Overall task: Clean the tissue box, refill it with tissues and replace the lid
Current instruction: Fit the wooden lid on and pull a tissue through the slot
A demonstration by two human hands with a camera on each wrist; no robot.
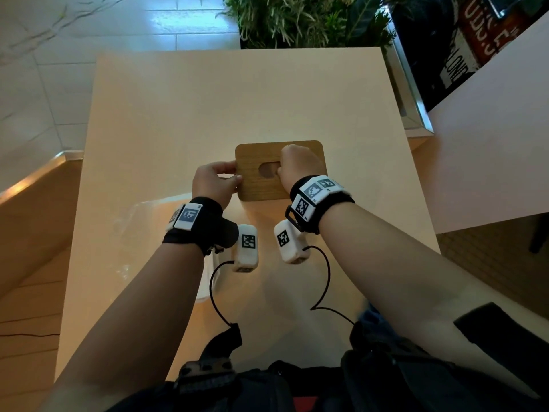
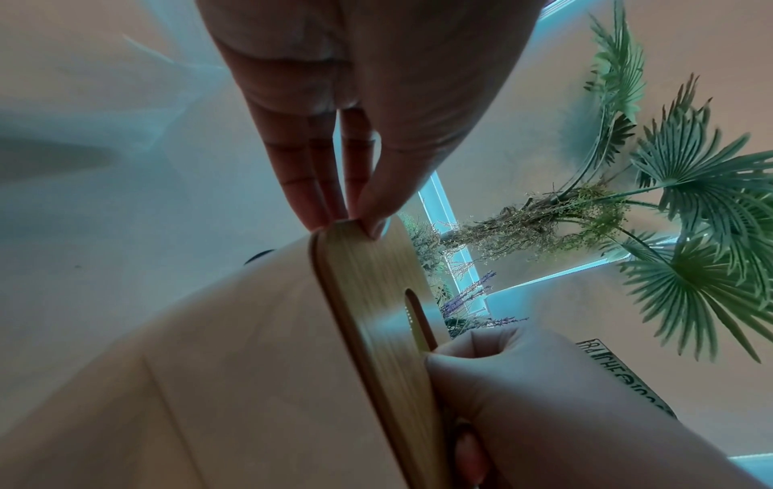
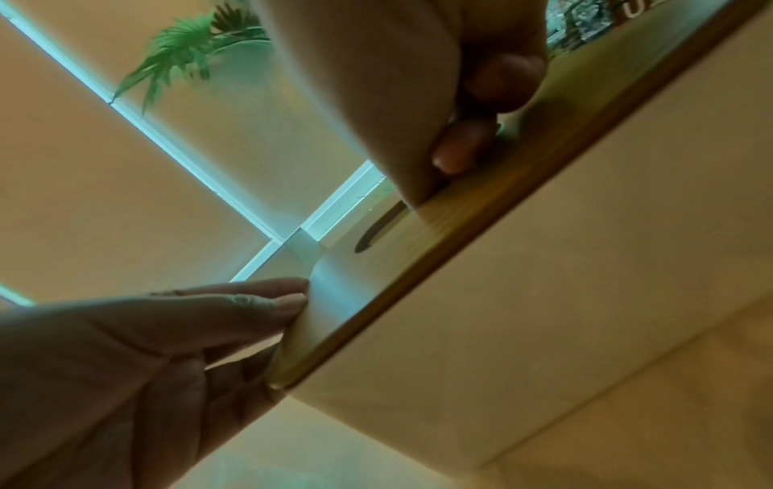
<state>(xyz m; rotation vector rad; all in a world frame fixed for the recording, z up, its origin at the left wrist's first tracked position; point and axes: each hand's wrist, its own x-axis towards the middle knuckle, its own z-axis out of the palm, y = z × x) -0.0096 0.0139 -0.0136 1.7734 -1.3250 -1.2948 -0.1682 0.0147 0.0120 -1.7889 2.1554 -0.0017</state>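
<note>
A cream tissue box (image 2: 230, 347) stands on the beige table (image 1: 178, 114), with its wooden lid (image 1: 261, 157) on top. The lid has an oval slot (image 1: 267, 171) in its middle. My left hand (image 1: 230, 175) pinches the lid's left edge between thumb and fingers, which the left wrist view shows closely at the lid's corner (image 2: 347, 221). My right hand (image 1: 279, 168) rests on the lid, fingers curled down into the slot and gripping its rim (image 3: 460, 139). What is inside the box is hidden by the lid.
A crumpled clear plastic wrapper (image 1: 142, 221) with something white lies on the table under my left forearm. Green plants (image 1: 306, 19) stand beyond the far edge. A second pale table (image 1: 490, 138) stands to the right, a tiled floor to the left.
</note>
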